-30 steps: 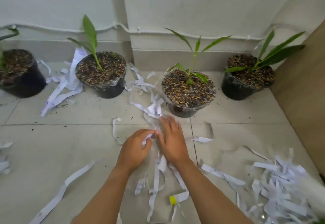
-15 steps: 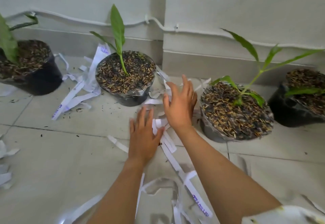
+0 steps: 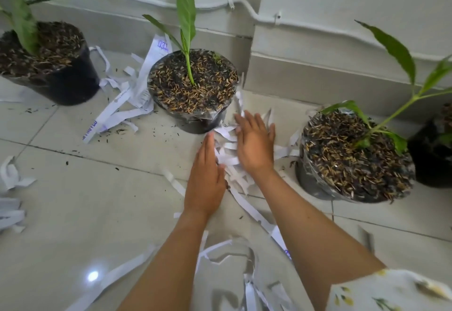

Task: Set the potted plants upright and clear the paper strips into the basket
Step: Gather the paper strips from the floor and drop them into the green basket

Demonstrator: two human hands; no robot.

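Three black potted plants stand upright on the tiled floor: a left pot [image 3: 61, 83], a middle pot [image 3: 195, 95] and a right pot [image 3: 349, 164]. A fourth pot [image 3: 433, 161] shows at the right edge. White paper strips [image 3: 227, 161] lie bunched between the middle and right pots. My left hand [image 3: 205, 178] rests flat on the floor with fingers together at the left side of this bunch. My right hand [image 3: 254, 144] lies spread on top of the strips. More strips [image 3: 122, 105] lie between the left and middle pots. No basket is in view.
A wall with a skirting step and a white conduit [image 3: 244, 5] runs behind the pots. Loose strips lie at the left edge [image 3: 12, 203] and along the bottom [image 3: 234, 261]. Soil crumbs [image 3: 117, 132] dot the tiles.
The view has moved closer and leftward. Both hands have reached forward from the open floor to the strips between the middle and right pots, and now press the bunch from both sides.
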